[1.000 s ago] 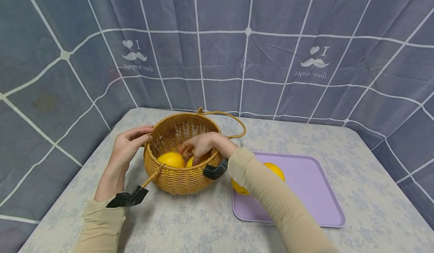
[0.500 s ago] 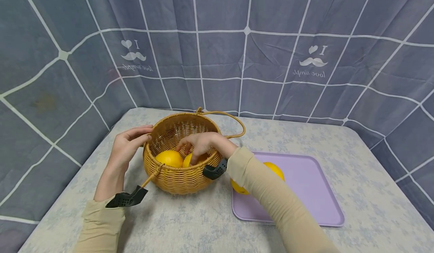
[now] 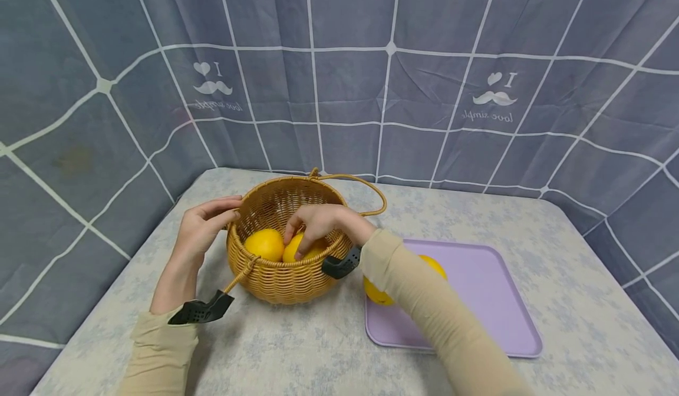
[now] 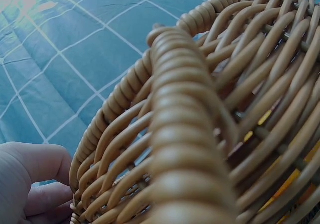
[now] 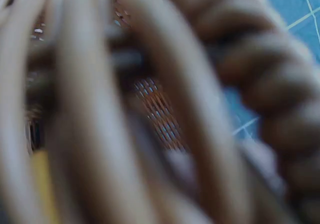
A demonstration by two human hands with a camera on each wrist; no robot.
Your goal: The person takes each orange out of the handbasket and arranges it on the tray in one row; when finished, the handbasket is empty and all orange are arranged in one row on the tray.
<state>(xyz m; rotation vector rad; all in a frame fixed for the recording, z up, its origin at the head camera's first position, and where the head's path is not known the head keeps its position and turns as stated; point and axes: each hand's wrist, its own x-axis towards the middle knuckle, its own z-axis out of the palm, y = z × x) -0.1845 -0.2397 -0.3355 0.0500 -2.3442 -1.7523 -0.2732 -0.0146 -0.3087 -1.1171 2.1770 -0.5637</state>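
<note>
A round wicker basket (image 3: 283, 281) stands left of centre in the head view, with oranges inside. My left hand (image 3: 200, 231) grips its left rim between thumb and fingers; the left wrist view shows that hand (image 4: 35, 179) at the wrapped rim. My right hand (image 3: 320, 225) reaches over the right side into the basket, its fingers and thumb curled round an orange (image 3: 290, 253). Another orange (image 3: 264, 244) lies to the left, touching or nearly touching it. In the right wrist view, blurred wicker (image 5: 95, 108) hides most of the hand.
A lilac tray (image 3: 493, 302) lies to the right, under my right forearm. On it are oranges (image 3: 378, 293), partly hidden by the sleeve. One basket handle (image 3: 379, 198) sticks out to the right; the other hangs towards my left wrist. A grey gridded curtain (image 3: 350, 89) stands behind the table.
My right hand has risen slightly inside the basket, and the orange under its fingers shows more. The orange beside it has shifted up a little. My left hand stays at the rim.
</note>
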